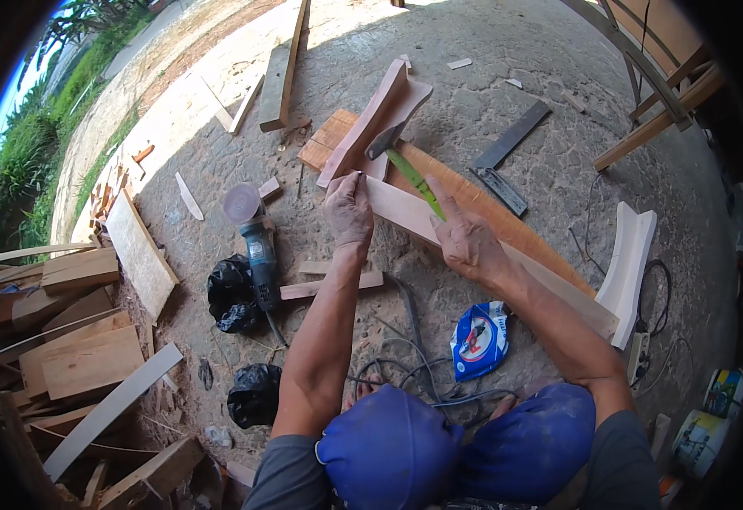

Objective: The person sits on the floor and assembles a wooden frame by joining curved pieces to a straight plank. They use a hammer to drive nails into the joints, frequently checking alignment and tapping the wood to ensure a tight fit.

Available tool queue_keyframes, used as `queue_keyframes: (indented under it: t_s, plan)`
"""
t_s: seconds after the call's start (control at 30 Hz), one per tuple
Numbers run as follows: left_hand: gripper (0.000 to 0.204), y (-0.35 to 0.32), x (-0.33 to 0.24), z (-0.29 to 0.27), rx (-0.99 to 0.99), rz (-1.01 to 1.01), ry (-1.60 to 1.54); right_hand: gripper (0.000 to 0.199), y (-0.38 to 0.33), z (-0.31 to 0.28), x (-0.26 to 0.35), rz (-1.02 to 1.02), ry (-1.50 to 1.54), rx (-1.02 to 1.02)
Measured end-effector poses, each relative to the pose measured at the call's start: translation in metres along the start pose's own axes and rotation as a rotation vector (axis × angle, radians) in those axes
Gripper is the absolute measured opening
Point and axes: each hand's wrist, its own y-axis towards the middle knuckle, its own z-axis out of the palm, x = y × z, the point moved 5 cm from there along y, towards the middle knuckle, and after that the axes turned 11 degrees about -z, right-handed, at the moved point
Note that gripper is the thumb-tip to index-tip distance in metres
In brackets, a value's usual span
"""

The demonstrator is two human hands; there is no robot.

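My right hand [469, 238] is closed round the green handle of a hammer [418, 180]. The hammer's dark head is raised beside a curved wooden piece [380, 119] with a stepped profile. My left hand [350, 212] pinches what looks like a nail [359, 174], only its small dark tip showing, at the far end of a long pale board [405, 212]. That end meets the curved piece. The pale board runs down to the right under my right forearm, alongside a wide orange-brown plank [473, 212]. A second curved piece [629, 272] touches the board's near right end.
An angle grinder [259, 251] with a round disc lies left of my left forearm, by black plastic bags [234, 293]. Cables and a blue packet [480, 340] are near my knees. Scrap wood [82, 357] is piled left. Paint cans [701, 438] stand at lower right.
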Motion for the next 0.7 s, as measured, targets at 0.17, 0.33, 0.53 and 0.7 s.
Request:
queue_keyframes:
  t_s: [0.17, 0.33, 0.53, 0.7]
  plan:
    - [0.014, 0.0, 0.0, 0.001, -0.038, 0.036, 0.02, 0.066, 0.01, 0.004, 0.001, -0.113, -0.217, 0.188]
    - [0.013, -0.002, 0.004, -0.001, -0.026, -0.002, 0.02, 0.072, 0.016, 0.005, 0.013, -0.09, -0.334, 0.305]
    - [0.017, -0.003, 0.005, 0.001, -0.024, 0.01, 0.03, 0.072, 0.018, 0.005, 0.008, -0.049, -0.342, 0.329]
    - [0.016, -0.002, 0.001, 0.001, -0.02, -0.018, 0.07, 0.062, 0.01, 0.018, -0.012, -0.037, -0.103, 0.154]
